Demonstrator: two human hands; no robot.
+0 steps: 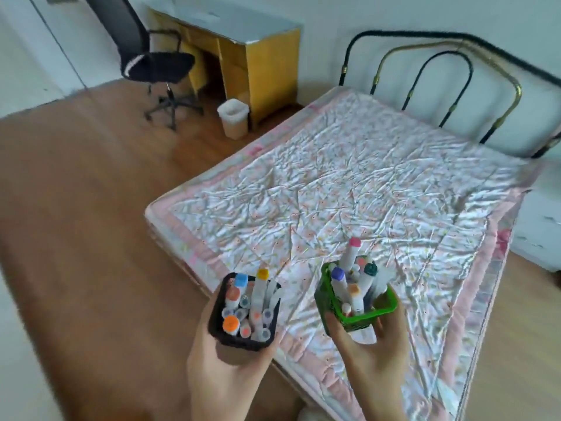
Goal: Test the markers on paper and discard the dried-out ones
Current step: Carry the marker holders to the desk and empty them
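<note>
Markers are held in two cups over the near corner of the bed. A black pen cup (243, 311) of capped markers — blue, yellow and orange caps showing — is gripped from below by the left hand (224, 369), fingers curled round its base. A green mesh pen cup (355, 302) with pink-, purple- and teal-capped markers is gripped the same way by the right hand (376, 357), thumb on the near wall, fingers wrapped round the far side. Both cups are carried upright, just beside each other, not touching.

Step judged: setup only — no marker is uncapped and no paper is seen anywhere in view. Next move likely calls for both cups to be set down on a stable surface and test paper to be found; the quilted bedspread (349, 189) is soft, so tipping is a risk.

A white waste bin (233, 118) stands beside the yellow desk (243, 53) and a black office chair (151, 59), well apart from the hands; a discard spot, probably.

No readable writing or brand — cap markings are too blurred.
</note>
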